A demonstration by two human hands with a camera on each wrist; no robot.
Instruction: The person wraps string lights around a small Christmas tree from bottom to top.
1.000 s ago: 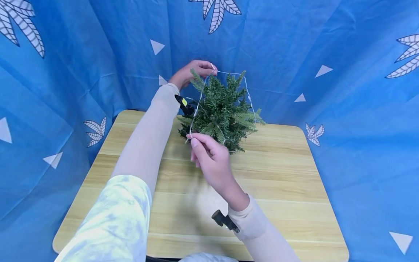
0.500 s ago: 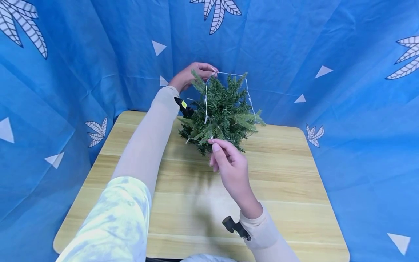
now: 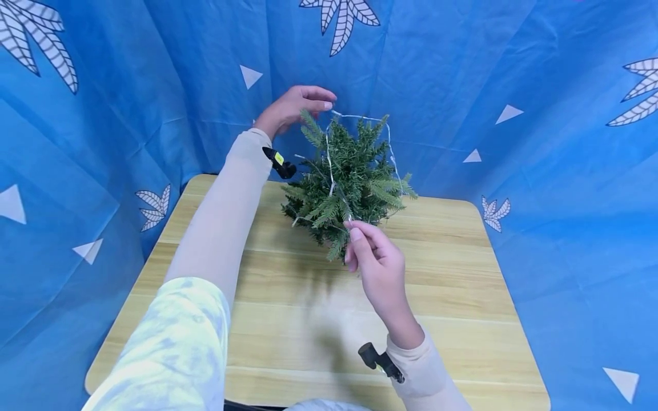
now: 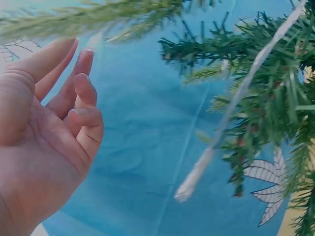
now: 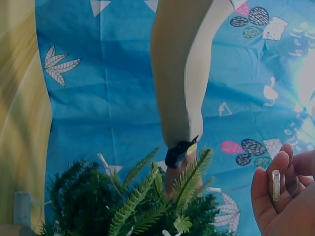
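Observation:
A small green artificial Christmas tree stands at the back of the table, with a string of fairy lights draped over its upper branches. At the tree's upper left, my left hand reaches beside the wire, its fingertips close to the light at the corner. In the left wrist view, the left hand has loosely bent fingers and a bare palm. My right hand pinches the string of lights between thumb and index finger in front of the tree. A clear bulb shows at those fingers in the right wrist view.
The wooden table has rounded corners. A blue curtain with white leaf and triangle prints hangs behind it and on both sides. A white light end hangs off the branches in the left wrist view.
My right hand has moved right across the tree's front with the string of lights. The left hand has let go of the wire at the top and drawn slightly back to the left.

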